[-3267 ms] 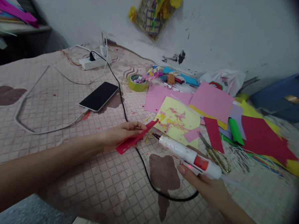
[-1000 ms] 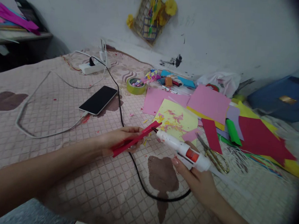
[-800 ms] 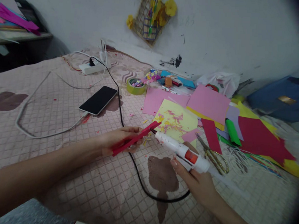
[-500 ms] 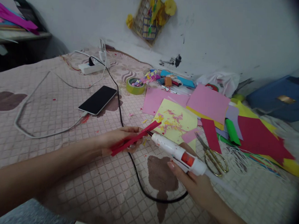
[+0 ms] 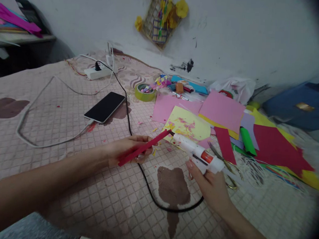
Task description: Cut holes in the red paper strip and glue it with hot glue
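Note:
My left hand (image 5: 131, 149) pinches a narrow red paper strip (image 5: 144, 147), which slants up to the right. My right hand (image 5: 212, 186) is closed round the handle of a white hot glue gun (image 5: 192, 149) with an orange-red panel on its side. Its dark nozzle touches or nearly touches the strip's upper right end. A clear glue stick sticks out of the gun's back, and a black cord (image 5: 155, 205) runs from its handle. Behind the nozzle lies a pale yellow sheet (image 5: 199, 130) scattered with pink and yellow scraps. Gold-handled scissors (image 5: 221, 156) are partly hidden behind the gun.
A phone (image 5: 105, 107) on a white cable lies left of the black cord, near a white power strip (image 5: 97, 72). A roll of tape (image 5: 144, 93) stands further back. Coloured papers (image 5: 276, 143) and white string (image 5: 255, 171) spread on the right, by a blue bag (image 5: 299, 103).
My right hand has moved the glue gun up and to the right, so the nozzle went from the strip's middle to its upper end. My left hand has stayed almost still.

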{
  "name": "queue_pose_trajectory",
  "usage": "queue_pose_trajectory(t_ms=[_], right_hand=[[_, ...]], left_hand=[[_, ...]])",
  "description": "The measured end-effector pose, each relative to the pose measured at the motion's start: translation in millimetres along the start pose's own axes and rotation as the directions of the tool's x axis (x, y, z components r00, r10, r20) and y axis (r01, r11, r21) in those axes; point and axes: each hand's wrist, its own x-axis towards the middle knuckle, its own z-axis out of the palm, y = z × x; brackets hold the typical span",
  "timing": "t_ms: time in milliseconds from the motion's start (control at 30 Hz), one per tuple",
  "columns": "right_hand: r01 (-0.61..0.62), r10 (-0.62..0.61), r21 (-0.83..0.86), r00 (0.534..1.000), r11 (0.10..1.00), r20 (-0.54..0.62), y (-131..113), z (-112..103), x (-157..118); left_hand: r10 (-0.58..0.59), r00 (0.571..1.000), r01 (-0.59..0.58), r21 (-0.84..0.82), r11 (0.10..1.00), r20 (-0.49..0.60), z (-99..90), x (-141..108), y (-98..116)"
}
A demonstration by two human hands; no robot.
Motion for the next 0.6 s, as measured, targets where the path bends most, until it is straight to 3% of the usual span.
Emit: queue_pose_trajectory(t_ms=[200, 367, 600], right_hand=[[0.0, -0.001, 0.04, 1.0, 0.999, 0.03, -2.5, 0.9, -1.7], [0.08, -0.084, 0.054, 0.993, 0.995, 0.082, -8.4, 2.8, -7.3], [0.021, -0.049, 0.137, 0.978, 0.99, 0.203, -11.5, 6.2, -18.8]], left_hand=[[-0.016, 1.0, 0.016, -0.011, 1.0, 0.002, 0.8, 0.9, 0.8], [-0.018, 1.0, 0.018, -0.025, 1.0, 0.016, 2.1, 2.6, 0.6], [-0.023, 1.0, 0.023, -0.026, 0.999, 0.014, 0.1, 3.9, -0.4]])
